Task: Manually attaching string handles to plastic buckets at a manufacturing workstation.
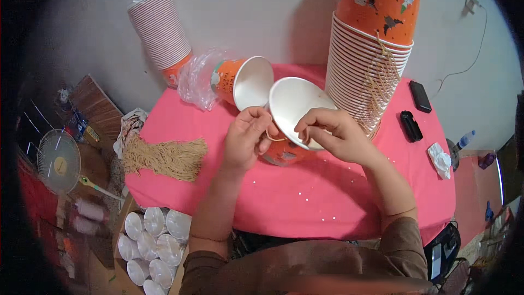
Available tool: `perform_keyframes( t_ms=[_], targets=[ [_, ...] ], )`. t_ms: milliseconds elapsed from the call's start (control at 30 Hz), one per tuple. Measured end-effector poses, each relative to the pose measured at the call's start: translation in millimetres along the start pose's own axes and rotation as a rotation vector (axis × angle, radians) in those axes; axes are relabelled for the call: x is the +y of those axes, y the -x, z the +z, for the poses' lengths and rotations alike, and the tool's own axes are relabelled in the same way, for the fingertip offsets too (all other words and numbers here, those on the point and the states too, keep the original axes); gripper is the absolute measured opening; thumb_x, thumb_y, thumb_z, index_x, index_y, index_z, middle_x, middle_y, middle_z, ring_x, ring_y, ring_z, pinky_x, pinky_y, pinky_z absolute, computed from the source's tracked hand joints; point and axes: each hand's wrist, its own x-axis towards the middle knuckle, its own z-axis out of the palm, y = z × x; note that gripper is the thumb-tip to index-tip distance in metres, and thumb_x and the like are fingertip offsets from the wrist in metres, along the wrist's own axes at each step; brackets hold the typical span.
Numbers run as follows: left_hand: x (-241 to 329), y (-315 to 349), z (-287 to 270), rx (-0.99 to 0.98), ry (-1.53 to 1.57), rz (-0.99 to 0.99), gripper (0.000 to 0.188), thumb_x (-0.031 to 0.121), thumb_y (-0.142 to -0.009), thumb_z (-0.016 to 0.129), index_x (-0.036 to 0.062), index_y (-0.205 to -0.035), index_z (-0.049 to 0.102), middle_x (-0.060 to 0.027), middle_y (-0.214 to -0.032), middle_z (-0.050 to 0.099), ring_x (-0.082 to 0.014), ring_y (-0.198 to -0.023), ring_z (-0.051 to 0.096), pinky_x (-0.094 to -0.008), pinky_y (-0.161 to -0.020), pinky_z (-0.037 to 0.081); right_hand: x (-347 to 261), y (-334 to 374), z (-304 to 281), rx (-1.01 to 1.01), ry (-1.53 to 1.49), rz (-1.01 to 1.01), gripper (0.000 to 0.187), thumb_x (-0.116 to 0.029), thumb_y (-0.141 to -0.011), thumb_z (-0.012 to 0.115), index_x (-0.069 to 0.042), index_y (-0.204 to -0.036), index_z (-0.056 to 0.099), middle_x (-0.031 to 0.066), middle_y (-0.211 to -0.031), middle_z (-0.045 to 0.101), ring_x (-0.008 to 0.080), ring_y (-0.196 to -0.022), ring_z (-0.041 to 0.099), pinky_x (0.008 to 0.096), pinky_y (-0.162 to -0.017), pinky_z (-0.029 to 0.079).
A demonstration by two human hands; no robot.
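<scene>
We sit in a home turned small craft workshop: a pink cloth-covered tabletop (305, 196) against a plain white wall, tall stacks of orange printed paper buckets (368, 71), a bundle of tan string handles (166, 158), and a white floor fan (57, 161) beside us.

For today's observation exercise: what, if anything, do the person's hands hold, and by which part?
Both hands grip an orange paper cup at its white rim: left hand on the near-left edge, pinching a tan string, right hand on the right edge.
</scene>
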Motion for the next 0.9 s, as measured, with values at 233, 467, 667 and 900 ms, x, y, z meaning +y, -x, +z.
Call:
perform_keyframes(
  t_ms=[233,467,667,900],
  targets=[
    [7.1,2.5,-4.1,-0.007,0.12,0.126,0.012,0.014,-0.099,0.055,0.0059,-0.108,0.054,-0.0092,-0.087,0.066,-0.0074,-0.054,0.051,-0.0182,-0.045,0.038,-18.1,-23.2,21.9,0.056,0.026,-0.037,0.011,-0.005,-0.096,0.05,-0.001,-0.101,0.059,-0.0001,-0.082,0.056,0.0056,-0.076,0.051,0.0226,-0.067,0.043],
    [9.0,3.3,-8.3,0.032,0.148,0.292,0.015,0.011,-0.099,0.053,0.0064,-0.114,0.053,-0.0089,-0.096,0.066,-0.0057,-0.057,0.047,-0.0172,-0.047,0.034,-24.2,-50.7,38.3,0.046,0.075,0.03,0.018,-0.003,-0.09,0.063,-0.001,-0.108,0.06,-0.0072,-0.065,0.043,0.002,-0.057,0.039,0.0215,-0.05,0.029],
    [14.8,4.8,-10.6,0.05,0.074,0.414,0.018,0.008,-0.099,0.053,0.0042,-0.117,0.053,-0.0136,-0.103,0.068,-0.0036,-0.058,0.046,-0.0168,-0.047,0.034,-27.5,-69.1,40.8,-0.037,0.335,0.066,0.024,-0.006,-0.085,0.067,0.001,-0.107,0.065,-0.0046,-0.063,0.048,0.0034,-0.058,0.042,0.0236,-0.051,0.034],
    [19.2,7.6,-6.0,0.124,-0.037,0.46,0.016,0.009,-0.099,0.052,0.0032,-0.114,0.056,-0.0126,-0.105,0.068,-0.0024,-0.054,0.045,-0.0164,-0.043,0.031,-0.9,-72.8,49.6,-0.204,0.191,0.118,0.013,-0.005,-0.09,0.064,0.002,-0.101,0.066,-0.0026,-0.074,0.063,0.0019,-0.073,0.055,0.0212,-0.064,0.045]
  ],
)
